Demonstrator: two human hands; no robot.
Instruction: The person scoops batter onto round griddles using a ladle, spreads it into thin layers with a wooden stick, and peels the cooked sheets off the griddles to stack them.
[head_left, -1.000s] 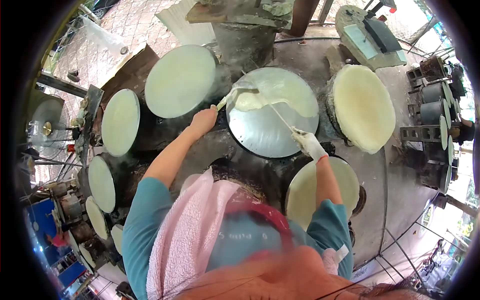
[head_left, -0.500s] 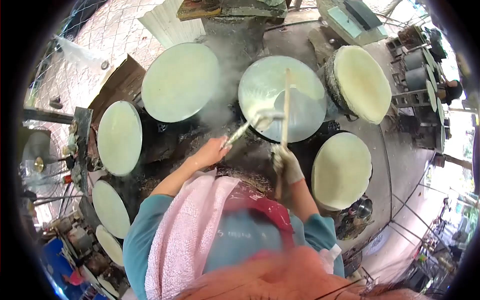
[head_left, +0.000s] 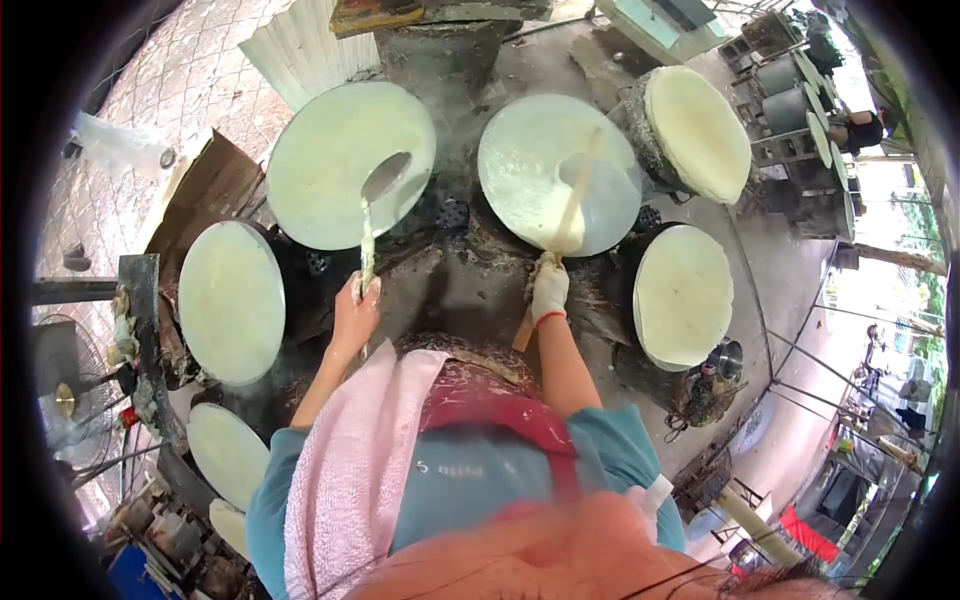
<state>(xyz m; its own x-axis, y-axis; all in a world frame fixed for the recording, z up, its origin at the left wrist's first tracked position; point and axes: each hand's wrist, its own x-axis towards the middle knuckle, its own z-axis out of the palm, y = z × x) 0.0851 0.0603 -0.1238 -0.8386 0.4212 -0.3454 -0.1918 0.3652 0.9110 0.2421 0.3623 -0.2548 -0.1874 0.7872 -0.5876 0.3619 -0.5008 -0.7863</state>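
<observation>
My bare left hand [head_left: 355, 312] grips the pale, crusted handle of a ladle [head_left: 386, 177]. Its round bowl is over the pale sheet on the far left round pan [head_left: 340, 150]; contact cannot be made out. In a white glove, my right hand [head_left: 549, 288] is closed round a long flat wooden stick [head_left: 578, 195]. The stick reaches across the far right round pan [head_left: 510, 160], which carries wet, pale batter [head_left: 560, 220] at its near side and a greyer patch on the right.
More round pans with pale sheets stand at the left [head_left: 232, 300], lower left [head_left: 226, 455] and right [head_left: 684, 297]. A thick pale round [head_left: 698, 133] tops a drum at the back right. A fan [head_left: 65, 395] is at far left. A pink towel [head_left: 350, 480] hangs over my front.
My left hand has swung the ladle from the far right pan to over the far left pan. The stick stays across the far right pan in my right hand. The whole view has shifted.
</observation>
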